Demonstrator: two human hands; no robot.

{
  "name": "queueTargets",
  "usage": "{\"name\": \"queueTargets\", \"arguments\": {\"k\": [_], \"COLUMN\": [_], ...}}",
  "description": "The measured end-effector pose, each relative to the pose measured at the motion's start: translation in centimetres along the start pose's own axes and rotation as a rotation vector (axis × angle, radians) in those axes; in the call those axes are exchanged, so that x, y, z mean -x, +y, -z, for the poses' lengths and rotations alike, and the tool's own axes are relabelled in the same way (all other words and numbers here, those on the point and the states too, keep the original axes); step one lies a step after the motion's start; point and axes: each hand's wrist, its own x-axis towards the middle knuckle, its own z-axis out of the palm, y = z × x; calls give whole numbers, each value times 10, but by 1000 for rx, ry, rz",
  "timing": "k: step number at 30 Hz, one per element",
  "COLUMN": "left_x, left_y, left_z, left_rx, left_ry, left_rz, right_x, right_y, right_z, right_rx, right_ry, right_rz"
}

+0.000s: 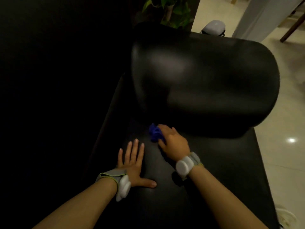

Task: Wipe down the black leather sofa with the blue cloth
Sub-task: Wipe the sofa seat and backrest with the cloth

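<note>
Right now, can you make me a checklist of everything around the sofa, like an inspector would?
Surface: black leather sofa, glossy, seat and rounded armrest in view.
Job's things: blue cloth, bunched up on the seat at the foot of the armrest.
Clutter: nothing seen on the sofa.
Hands: left hand flat on the seat, fingers spread; right hand on the cloth. Grey wristband on each wrist.
Cables: nothing seen.
Surroundings: green plant behind the sofa; pale tiled floor to the right; grey-white object on the floor; wooden leg.
</note>
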Motion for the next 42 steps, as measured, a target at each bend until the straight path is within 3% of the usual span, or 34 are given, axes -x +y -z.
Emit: {"name": "queueTargets", "arguments": {"k": [6,9,12,17,19,22,26,28,30,33,36,38,42], "left_x": [-3,-1,1,6,2,2,3,1,-1,-5,-3,0,-2], "left_y": [-4,-3,-2,14,13,9,2,1,1,0,-1,-3,-2], "left_z": [-7,-4,2,14,14,8,5,5,1,0,2,1,8], "left_rx": [-52,-57,-54,-31,-53,-26,-55,-16,40,-15,-58,-55,-39], "left_ry": [51,68,94,163,128,99,33,8,-17,4,-70,-69,-71], "left_rz": [-4,0,-3,-24,-10,-11,0,-7,-12,-46,48,82,60], "right_x": [74,67,35,-7,-8,5,33,30,27,37,55,68,110], "right_y": [86,80,30,-67,-73,-42,6,-2,-27,-57,-39,-10,69], "right_z": [45,35,11,-46,-49,-34,-6,-7,-19,-42,-32,-15,35], "right_rx": [-2,-27,40,19,-14,-4,-42,-43,-1,12,20,97,43], "right_ry": [268,335,319,148,81,117,313,307,246,90,86,161,294], "right_rz": [-626,-770,-657,-76,37,-29,-421,-490,-372,-17,50,-57,-551]}}
